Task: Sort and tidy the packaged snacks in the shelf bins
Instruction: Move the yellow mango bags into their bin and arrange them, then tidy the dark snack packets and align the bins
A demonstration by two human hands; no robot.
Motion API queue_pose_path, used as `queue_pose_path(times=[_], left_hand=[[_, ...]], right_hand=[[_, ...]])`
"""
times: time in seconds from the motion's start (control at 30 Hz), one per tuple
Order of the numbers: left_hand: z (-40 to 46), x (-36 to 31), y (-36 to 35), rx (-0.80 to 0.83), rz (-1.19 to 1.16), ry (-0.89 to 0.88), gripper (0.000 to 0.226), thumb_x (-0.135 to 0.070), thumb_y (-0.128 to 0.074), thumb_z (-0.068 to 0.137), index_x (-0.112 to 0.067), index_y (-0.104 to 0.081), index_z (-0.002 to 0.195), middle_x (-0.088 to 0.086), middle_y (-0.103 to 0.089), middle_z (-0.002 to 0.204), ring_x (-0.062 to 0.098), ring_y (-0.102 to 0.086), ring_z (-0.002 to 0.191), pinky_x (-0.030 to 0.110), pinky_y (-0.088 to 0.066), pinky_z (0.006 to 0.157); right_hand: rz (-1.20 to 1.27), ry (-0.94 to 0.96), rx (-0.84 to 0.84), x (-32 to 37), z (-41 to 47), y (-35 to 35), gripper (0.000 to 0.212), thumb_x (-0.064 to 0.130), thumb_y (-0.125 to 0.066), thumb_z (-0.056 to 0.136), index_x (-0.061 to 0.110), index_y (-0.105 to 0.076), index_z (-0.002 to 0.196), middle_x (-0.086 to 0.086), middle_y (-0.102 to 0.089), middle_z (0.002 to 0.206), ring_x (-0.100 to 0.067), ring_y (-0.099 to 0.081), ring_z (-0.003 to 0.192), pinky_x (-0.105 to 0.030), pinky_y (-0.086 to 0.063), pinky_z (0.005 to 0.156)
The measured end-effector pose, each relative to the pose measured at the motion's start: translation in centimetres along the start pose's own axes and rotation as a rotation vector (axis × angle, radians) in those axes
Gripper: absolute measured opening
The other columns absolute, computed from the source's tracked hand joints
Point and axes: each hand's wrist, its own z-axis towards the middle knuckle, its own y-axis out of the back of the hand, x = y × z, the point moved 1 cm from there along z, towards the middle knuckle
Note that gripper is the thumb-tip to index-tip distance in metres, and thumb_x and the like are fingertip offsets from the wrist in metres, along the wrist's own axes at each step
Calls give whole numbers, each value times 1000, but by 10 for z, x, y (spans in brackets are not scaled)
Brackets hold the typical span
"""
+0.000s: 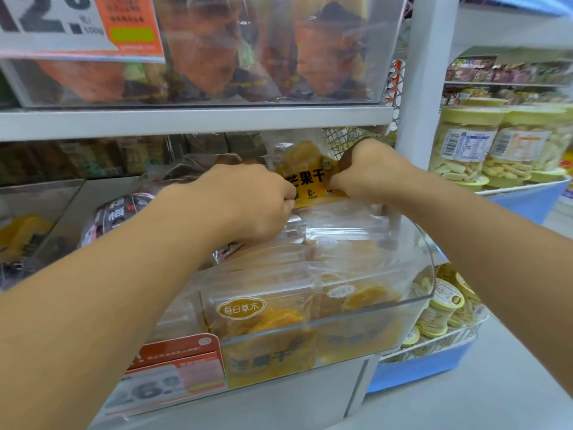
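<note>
Both hands work at the far end of the clear acrylic bin (pixel 412 301) on the middle shelf, which holds rows of dried mango packs (pixel 263 318) standing front to back. Left hand (pixel 257 203) has fingers curled down onto the clear top edges of the packs mid-bin, gripping or pressing them; exact pinch hidden behind the knuckles. Right hand (pixel 369 175) is curled with fingers pinching the right edge of the upright yellow mango pack (pixel 305 172) at the far end of the row, which stands higher than the rest and leans slightly. Step in hand looks like seating this rear pack into line. To do it well: keep the left hand holding the row forward so a gap stays open behind it, slide the yellow pack straight down into the gap with label facing near, then let the row fall back against it so tops sit level. Risk: the pack catches on neighbours' seals and crumples. Dark plum packs (pixel 121 215) lie in the bin just left, some spilling toward the mango side, probably needing sorting after. Jars (pixel 465 144) on the right-hand shelf are well apart, not involved.
</note>
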Motion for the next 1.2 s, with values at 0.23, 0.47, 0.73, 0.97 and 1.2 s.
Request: queue_pose_path(times=[0.23,0.47,0.73,0.97,1.2], left_hand=[[7,-5,-6,-2,-25,-11,36,-37,-25,107,-28,-39,75,-14,-44,81,17,-47,85,35,-35,71],[7,0,0,-36,-146,29,37,-40,-35,105,-26,-57,79,-7,-64,96,20,-57,84,36,-48,71],[13,-8,3,-9,-188,91,28,-36,-39,105,-19,-62,104,1,-61,99,21,-56,90,42,-52,85],[-1,-3,6,-87,-291,54,27,-34,-43,104,-28,-62,121,-5,-65,117,19,-60,106,43,-52,93],[-21,-3,13,-141,-307,-6,28,-35,-42,105,-27,-66,119,-12,-64,97,11,-60,86,34,-50,82]], right_hand=[[-84,-11,-38,-9,-7,4,29,25,-80,84,8,-58,92,-8,-58,84,-23,-54,71,-27,-40,56],[-239,9,-151,-6,-6,0,29,4,-66,86,12,-46,66,-5,-41,68,-16,-36,56,-24,-23,45],[-220,-66,-68,1,-8,2,35,4,-65,88,10,-38,68,-6,-38,73,-18,-37,58,-28,-25,44],[-214,36,-91,3,-23,12,20,9,-64,93,6,-51,79,-11,-58,85,-21,-49,63,-28,-37,50],[-206,132,-101,4,-55,10,16,16,-57,97,9,-64,109,-11,-65,97,-30,-59,83,-36,-51,66]])
